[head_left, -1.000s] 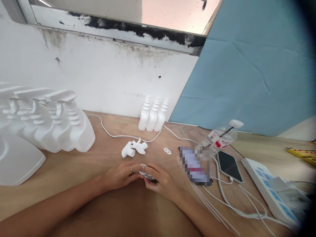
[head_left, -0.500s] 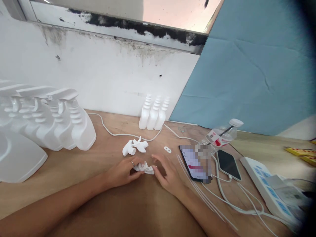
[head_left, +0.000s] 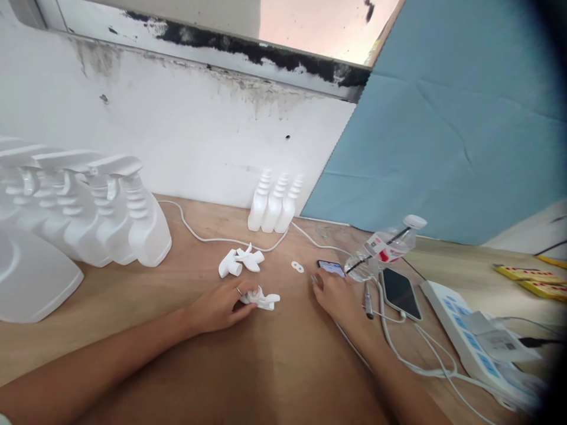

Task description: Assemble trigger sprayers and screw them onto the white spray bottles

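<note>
My left hand (head_left: 219,306), a ring on one finger, rests on the wooden table (head_left: 186,295) and pinches a white spray trigger head (head_left: 262,298) that lies on the wood. My right hand (head_left: 334,293) lies flat, palm down, over a phone (head_left: 331,268) to the right, its fingers stretched out and covering most of the screen. Another white trigger head (head_left: 240,262) lies just beyond my left hand. A small white flat piece with two holes (head_left: 297,267) lies between the two hands, farther back.
Several white spray bottles (head_left: 110,212) stand at the left, and three headless bottles (head_left: 274,202) against the wall. A water bottle (head_left: 385,247) lies on its side beside a second phone (head_left: 400,285), white cables (head_left: 221,239), thin tubes and a power strip (head_left: 473,330).
My right hand has let go of the trigger head and moved right onto the phone. My left hand stays on the trigger head, which now rests on the table.
</note>
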Demonstrator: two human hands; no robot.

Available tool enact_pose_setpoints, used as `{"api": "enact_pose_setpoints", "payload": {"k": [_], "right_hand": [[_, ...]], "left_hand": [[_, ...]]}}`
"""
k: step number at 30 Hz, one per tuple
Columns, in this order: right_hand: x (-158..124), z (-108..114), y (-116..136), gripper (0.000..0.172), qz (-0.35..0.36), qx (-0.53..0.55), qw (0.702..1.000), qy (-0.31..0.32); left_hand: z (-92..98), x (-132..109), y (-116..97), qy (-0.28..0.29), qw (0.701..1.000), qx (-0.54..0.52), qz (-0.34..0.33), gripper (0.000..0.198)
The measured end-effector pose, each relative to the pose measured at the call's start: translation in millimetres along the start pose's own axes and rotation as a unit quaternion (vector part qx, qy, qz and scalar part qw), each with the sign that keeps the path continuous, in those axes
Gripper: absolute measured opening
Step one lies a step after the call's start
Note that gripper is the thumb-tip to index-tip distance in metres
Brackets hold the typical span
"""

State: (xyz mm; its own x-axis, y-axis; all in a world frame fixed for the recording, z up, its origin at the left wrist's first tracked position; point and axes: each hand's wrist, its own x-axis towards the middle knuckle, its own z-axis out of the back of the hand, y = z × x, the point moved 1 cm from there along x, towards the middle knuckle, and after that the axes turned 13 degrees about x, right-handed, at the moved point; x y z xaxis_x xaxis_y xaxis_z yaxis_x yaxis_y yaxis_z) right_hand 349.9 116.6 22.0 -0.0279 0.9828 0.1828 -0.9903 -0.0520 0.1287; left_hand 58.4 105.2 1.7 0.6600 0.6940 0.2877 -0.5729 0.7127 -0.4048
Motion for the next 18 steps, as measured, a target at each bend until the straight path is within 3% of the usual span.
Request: {"api": "enact_pose_setpoints", "payload": {"k": [6,9,13,15,18], "right_hand": [[2,-12,-8,0.030,0.046,0.203,0.976,-0.060],[3,0,-14,0.032,0.047,0.242,0.963,-0.111],[4,25,-17,0.018,0.045,0.346,0.924,-0.158],[4,35,-17,0.020,0.016,0.455,0.878,-0.149],[5,44,-17,0.025,-0.029,0.647,0.750,-0.133]], "left_hand": [[0.8,0,1,0.006,1.000,-0.010,-0.004,0.023],[2.5,1,-1,0.014,1.000,-0.010,-0.004,0.022],[2.7,1,-1,0.005,1.000,-0.006,-0.001,0.023],[2.3,1,-1,0.000,1.000,-0.003,-0.004,0.023],[2.8,0,-1,-0.002,1.000,0.005,-0.004,0.023]]}}
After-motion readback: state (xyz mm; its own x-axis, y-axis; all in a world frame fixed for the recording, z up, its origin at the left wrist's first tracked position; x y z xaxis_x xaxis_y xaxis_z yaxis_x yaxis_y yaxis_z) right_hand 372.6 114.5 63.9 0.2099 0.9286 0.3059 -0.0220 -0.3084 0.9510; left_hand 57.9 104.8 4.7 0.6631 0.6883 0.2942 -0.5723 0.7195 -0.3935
